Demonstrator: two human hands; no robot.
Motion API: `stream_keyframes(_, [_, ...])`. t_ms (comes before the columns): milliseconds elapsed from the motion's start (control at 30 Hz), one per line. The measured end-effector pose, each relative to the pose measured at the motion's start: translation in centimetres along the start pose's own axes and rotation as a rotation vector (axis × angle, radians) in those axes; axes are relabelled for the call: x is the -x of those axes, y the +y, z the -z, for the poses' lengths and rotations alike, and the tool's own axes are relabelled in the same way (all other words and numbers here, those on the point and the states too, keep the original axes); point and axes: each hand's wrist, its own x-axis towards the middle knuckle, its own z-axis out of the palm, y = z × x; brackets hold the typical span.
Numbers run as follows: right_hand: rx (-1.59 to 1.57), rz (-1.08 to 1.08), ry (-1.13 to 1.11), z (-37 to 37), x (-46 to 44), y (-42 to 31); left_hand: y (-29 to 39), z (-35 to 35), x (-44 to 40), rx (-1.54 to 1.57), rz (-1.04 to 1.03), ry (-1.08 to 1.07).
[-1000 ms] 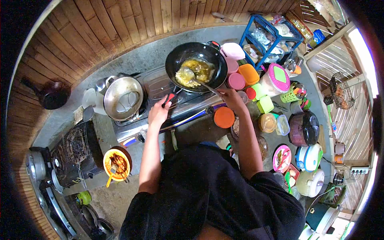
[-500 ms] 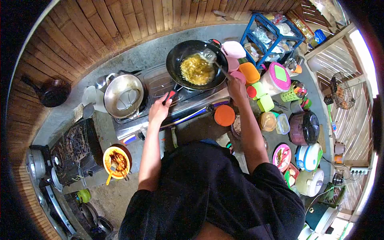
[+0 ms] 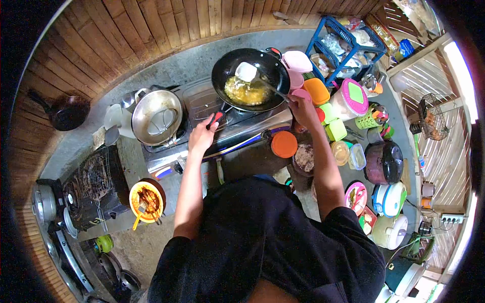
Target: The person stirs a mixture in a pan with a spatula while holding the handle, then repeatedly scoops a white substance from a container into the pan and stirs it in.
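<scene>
A black wok [image 3: 275,73] sits on the right side of the stove [image 3: 237,132], with yellow food in shiny liquid [image 3: 245,93] at its bottom. My left hand [image 3: 202,134] is closed on the wok's red and black handle [image 3: 217,117]. In my right hand [image 3: 303,110] is the handle of a metal spatula [image 3: 246,71], whose bright blade is over the food, toward the wok's far side. A silver pan [image 3: 144,113] with a wire piece inside stands on the stove's left side.
Right of the wok are pink, orange and green containers [image 3: 316,92] and a blue rack [image 3: 333,76]. An orange lid [image 3: 284,145] lies below the stove's right end. At the lower left is a yellow bowl [image 3: 134,197] with dark red sauce and utensils.
The spatula blade has swept from the food to the wok's right side, then back left and up, turning its bright face to view. My left hand has stayed on the handle.
</scene>
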Motion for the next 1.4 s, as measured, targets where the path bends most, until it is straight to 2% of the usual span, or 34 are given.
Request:
stream_keyframes(33, [0.000, -0.003, 0.000, 0.9, 0.1, -0.5, -0.1, -0.1, -0.1, -0.013, -0.014, 0.014])
stream_keyframes(100, [0.253, -0.193, -0.076, 2.3, 0.4, -1.3, -0.2, -0.2, -0.3, -0.027, -0.028, 0.026])
stream_keyframes(233, [0.342, -0.178, -0.022, 3.5, 0.9, -0.4, -0.2, -0.2, -0.3, -0.017, -0.029, 0.018])
stream_keyframes(333, [0.356, -0.160, -0.136, 3.7, 1.1, 1.4, -0.4, -0.2, -0.5, -0.003, -0.028, 0.009])
stream_keyframes(400, [0.223, -0.134, -0.229, 1.9, 1.0, 4.9, -0.8, -0.4, -0.5, 0.010, -0.027, 0.007])
stream_keyframes(433, [0.220, -0.130, -0.232, 2.1, 1.2, 4.1, -0.9, -0.6, -0.6, 0.005, -0.040, 0.017])
stream_keyframes(500, [0.017, 0.074, -0.214, 2.8, 1.6, 1.3, -1.1, -0.7, -0.7, 0.000, -0.054, 0.032])
stream_keyframes(533, [0.017, 0.079, -0.213, 2.5, 1.4, 0.9, -1.2, -0.8, -0.8, 0.004, -0.052, 0.025])
stream_keyframes(600, [-0.200, -0.254, -0.463, 2.2, 0.9, 0.2, -1.3, -0.9, -1.0, 0.009, -0.052, 0.021])
stream_keyframes(733, [-0.320, -0.239, -0.337, 0.9, 0.6, 0.5, -1.9, -1.3, -1.2, 0.014, -0.110, 0.059])
stream_keyframes(800, [-0.124, -0.031, -0.093, 1.3, 0.2, -0.3, -1.6, -1.1, -1.1, -0.001, -0.084, 0.039])
stream_keyframes(833, [-0.123, -0.032, -0.092, 1.5, 0.0, -0.4, -1.5, -1.1, -1.0, -0.001, -0.086, 0.039])
stream_keyframes(900, [0.203, 0.105, 0.109, 2.0, -0.3, -0.7, -1.4, -1.0, -0.9, 0.002, -0.087, 0.049])
stream_keyframes(933, [0.203, 0.106, 0.110, 2.0, -0.3, -0.7, -1.3, -0.9, -0.8, 0.003, -0.088, 0.050])
stream_keyframes(1000, [0.259, -0.132, 0.075, 1.9, -0.4, -0.7, -1.1, -0.8, -0.7, -0.016, -0.073, 0.054])
stream_keyframes(1133, [0.321, -0.171, 0.017, 0.2, -0.7, 1.4, -1.1, -0.8, -0.6, -0.002, -0.084, 0.057])
stream_keyframes(1233, [0.189, -0.080, -0.111, -0.5, -0.4, 1.9, -0.9, -0.6, -0.5, -0.011, -0.088, 0.055])
stream_keyframes(1300, [-0.082, -0.171, -0.273, -1.3, -0.5, 2.3, -0.8, -0.5, -0.4, -0.014, -0.070, 0.041])
stream_keyframes(1333, [-0.083, -0.172, -0.274, -1.2, -0.4, 1.7, -0.7, -0.5, -0.4, -0.015, -0.069, 0.040])
stream_keyframes(1400, [-0.342, -0.261, -0.332, -0.9, -0.2, 0.4, -0.7, -0.5, -0.3, -0.014, -0.089, 0.046])
